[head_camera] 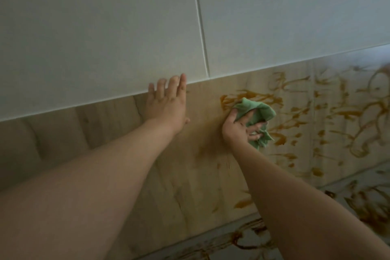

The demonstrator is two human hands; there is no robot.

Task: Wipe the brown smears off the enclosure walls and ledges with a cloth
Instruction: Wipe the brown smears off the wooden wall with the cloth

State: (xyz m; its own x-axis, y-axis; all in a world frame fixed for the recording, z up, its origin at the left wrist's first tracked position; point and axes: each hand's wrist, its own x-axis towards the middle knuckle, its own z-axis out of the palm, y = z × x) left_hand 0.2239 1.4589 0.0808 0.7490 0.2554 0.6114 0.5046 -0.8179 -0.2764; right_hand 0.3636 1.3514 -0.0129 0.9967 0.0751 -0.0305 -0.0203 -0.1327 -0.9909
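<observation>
My right hand grips a crumpled green cloth and holds it against the tan wood-look wall panel. Brown smears run thick across the panel to the right of the cloth. A fainter brownish haze lies just left of and below the cloth. My left hand lies flat on the panel with fingers straight, the fingertips reaching the seam with the white wall above. More brown smears cover the pale ledge at the lower right.
Large white wall tiles fill the upper half, split by a thin vertical joint. A marbled ledge with brown streaks runs along the bottom edge below the tan panel.
</observation>
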